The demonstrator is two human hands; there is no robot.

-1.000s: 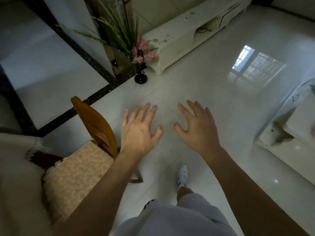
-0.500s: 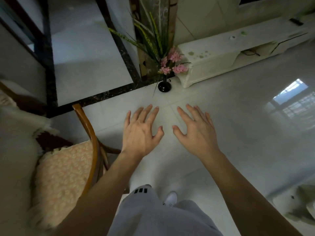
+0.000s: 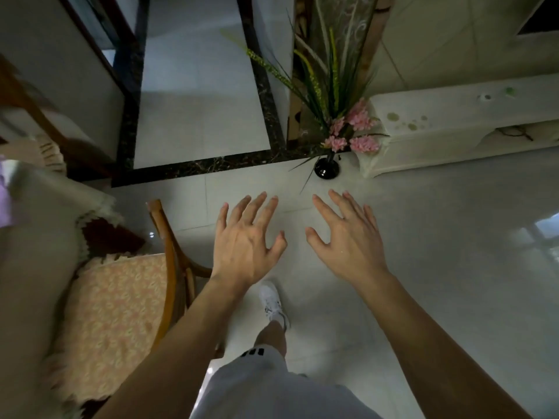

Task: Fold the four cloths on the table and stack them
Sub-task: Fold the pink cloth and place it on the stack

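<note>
My left hand (image 3: 246, 240) and my right hand (image 3: 348, 237) are stretched out in front of me over the white tiled floor, fingers spread and holding nothing. At the far left edge a table (image 3: 33, 267) covered with a beige fringed cloth comes into view. A small piece of lilac cloth (image 3: 5, 195) lies on it at the frame's edge. The rest of the tabletop is out of view.
A wooden chair (image 3: 169, 261) with a peach patterned cushion (image 3: 115, 322) stands between me and the table. A black vase of pink flowers (image 3: 326, 169) stands on the floor ahead, beside a white low cabinet (image 3: 453, 128). Open floor lies to the right.
The view has swung left: the chair and covered table have come further into frame, and the vase and cabinet have shifted right. Both hands stay spread and hold nothing.
</note>
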